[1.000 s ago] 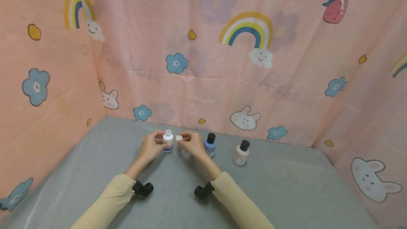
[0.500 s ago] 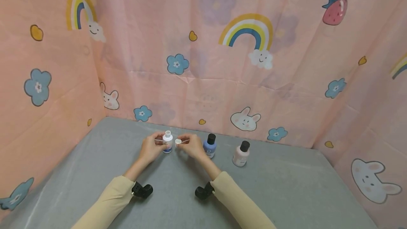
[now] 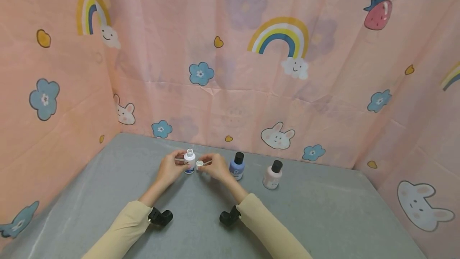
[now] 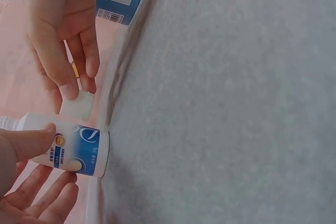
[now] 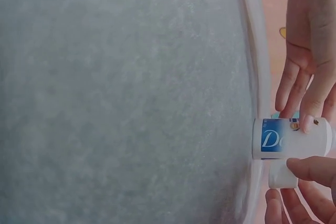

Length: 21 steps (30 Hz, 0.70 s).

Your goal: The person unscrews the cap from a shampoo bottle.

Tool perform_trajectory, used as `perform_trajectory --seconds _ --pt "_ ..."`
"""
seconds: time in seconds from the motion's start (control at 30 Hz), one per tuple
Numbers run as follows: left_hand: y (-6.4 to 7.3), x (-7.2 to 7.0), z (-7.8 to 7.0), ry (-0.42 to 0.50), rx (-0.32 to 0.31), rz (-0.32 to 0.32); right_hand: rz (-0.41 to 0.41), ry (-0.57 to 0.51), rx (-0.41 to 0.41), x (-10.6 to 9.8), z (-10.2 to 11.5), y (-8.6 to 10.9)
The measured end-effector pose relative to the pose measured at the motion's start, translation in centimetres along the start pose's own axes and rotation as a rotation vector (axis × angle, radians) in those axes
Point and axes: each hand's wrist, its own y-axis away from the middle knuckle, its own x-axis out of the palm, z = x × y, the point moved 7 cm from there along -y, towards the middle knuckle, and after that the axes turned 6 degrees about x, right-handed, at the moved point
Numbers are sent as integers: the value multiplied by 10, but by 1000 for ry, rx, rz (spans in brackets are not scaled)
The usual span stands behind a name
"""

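My left hand (image 3: pixel 170 167) holds a small white bottle (image 3: pixel 189 156) upright on the table, thumb on the near side and fingers behind. The bottle has a blue label and a bare neck; no cap sits on it. Between thumb and fingers of my right hand (image 3: pixel 215 167) is a white cap (image 3: pixel 199 164), beside the bottle, its pale open side up. In the left wrist view the cap (image 4: pixel 77 106) is close to the bottle (image 4: pixel 86 150), level with its lower body. From the right wrist, the cap (image 5: pixel 282 176) looks close against the bottle (image 5: pixel 270 135).
A blue bottle (image 3: pixel 236 168) with a black cap stands just right of my right hand. Further right is a pale pink bottle (image 3: pixel 272 178), also black-capped. The grey table (image 3: pixel 323 211) ends at a pink patterned curtain (image 3: pixel 233 107) behind and at the sides.
My right hand has lowered the cap and brought it slightly left, from beside the bottle's upper part to beside its body. The left hand and bottle stay in place.
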Motion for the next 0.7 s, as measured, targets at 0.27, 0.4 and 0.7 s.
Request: perform_trajectory --seconds 0.27,0.4,0.7 --pt "3 -4 -2 -18 7 -6 41 7 18 2 -1 -2" --pt "5 -7 -3 -41 26 -15 61 17 30 4 0 -2" --pt "9 -11 -4 -26 11 -37 81 41 43 8 -1 -2"
